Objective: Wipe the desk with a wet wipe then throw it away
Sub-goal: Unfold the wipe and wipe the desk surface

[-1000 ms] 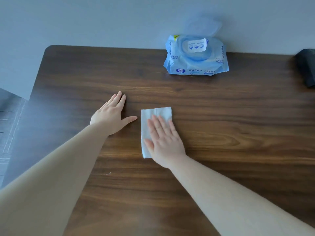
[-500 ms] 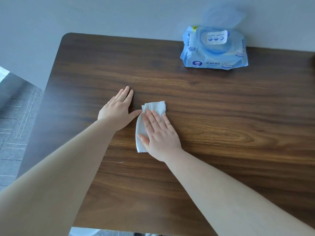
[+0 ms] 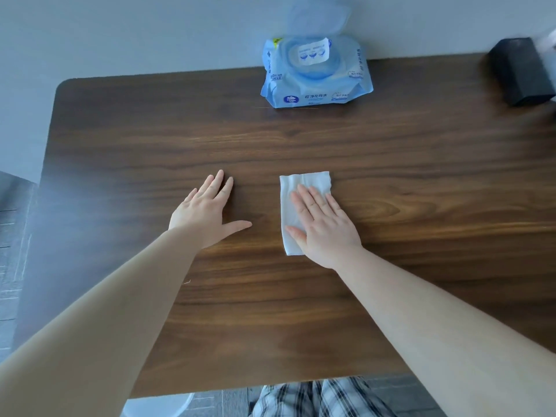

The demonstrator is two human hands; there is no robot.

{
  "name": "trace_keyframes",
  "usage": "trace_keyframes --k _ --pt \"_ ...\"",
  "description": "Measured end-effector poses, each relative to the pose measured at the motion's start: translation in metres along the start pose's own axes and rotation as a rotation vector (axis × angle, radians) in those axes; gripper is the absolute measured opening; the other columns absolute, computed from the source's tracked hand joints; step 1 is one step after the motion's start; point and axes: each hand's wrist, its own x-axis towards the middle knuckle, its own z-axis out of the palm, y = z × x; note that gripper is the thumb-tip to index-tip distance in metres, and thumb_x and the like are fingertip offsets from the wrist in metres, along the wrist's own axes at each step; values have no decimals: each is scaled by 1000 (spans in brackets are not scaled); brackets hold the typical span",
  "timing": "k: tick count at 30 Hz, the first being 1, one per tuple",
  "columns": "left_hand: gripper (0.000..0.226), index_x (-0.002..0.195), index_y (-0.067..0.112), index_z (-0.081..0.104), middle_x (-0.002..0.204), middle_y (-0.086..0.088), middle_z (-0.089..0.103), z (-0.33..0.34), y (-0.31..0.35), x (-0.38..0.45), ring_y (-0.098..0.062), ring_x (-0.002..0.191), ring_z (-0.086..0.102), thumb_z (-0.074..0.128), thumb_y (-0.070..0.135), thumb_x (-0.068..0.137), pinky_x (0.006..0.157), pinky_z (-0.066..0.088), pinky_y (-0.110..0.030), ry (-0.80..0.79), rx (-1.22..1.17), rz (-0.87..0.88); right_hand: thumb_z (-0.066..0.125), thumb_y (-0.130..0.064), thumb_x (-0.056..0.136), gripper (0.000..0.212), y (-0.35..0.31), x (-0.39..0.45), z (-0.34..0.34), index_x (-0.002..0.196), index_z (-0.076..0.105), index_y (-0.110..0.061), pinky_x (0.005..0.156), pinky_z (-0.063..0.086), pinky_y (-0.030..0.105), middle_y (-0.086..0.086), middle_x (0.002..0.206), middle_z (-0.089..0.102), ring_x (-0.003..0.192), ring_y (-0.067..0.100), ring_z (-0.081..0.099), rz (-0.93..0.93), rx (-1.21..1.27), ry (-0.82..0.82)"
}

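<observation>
On the wood-grain desk (image 3: 391, 164), right hand (image 3: 323, 227) flattens rectangular wipe (image 3: 304, 183).

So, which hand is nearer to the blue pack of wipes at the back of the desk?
Right. The right hand lies flat on the white wipe, almost straight in front of the blue pack of wipes. The left hand rests flat on the desk, further to the left of the pack.

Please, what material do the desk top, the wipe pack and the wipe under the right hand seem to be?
Desk: looks like dark wood or wood-look laminate, with streaked grain and a soft sheen; which one cannot be told.
Wipe pack: thin blue plastic film, glossy and creased, with a clear, stiffer flip lid standing open.
Wipe: white non-woven cloth, matte and faintly textured, lying flat under the right hand.
</observation>
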Motion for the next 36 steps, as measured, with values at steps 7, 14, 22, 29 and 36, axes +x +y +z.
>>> trace_keyframes --k 7,14,22,29,36 --pt "107 150 30 -4 159 9 -11 1 23 -3 -11 147 -7 46 80 69 120 10 -40 -32 25 3 2 -58 90 68 96 -62 3 146 -11 -21 117 -5 34 -3 157 -13 142 11 -14 308 42 -25" --pt "106 150 30 -1 160 9 -8 5 43 -11 -10 147 -6 49 78 70 121 10 -35 -40 28 36 3 -58 88 69 146 -107 4 146 -10 -22 117 -3 35 -2 157 -10 143 12 -11 438 58 -104" --pt "100 150 33 0 159 12 -8 -1 37 -9 -8 147 -5 48 75 73 120 13 -35 -58 29 66 10 -50 94 65 147 -110 1 147 -7 -17 117 -2 37 3 158 -7 143 16 -8 486 61 -81" --pt "97 150 32 4 159 13 -4 -3 -6 -24 -7 147 -2 47 75 74 119 19 -36 -26 -20 -46 6 -51 94 65 88 -73 -2 146 -13 -16 116 -9 38 4 156 -16 142 17 -17 357 62 -97" --pt "96 150 33 2 159 15 -7 0 -41 -45 -5 146 -5 51 71 76 115 24 -37 -38 -99 -90 5 -49 95 63 -59 -4 -2 144 -15 -14 116 -11 43 4 156 -17 141 18 -21 8 68 -42"
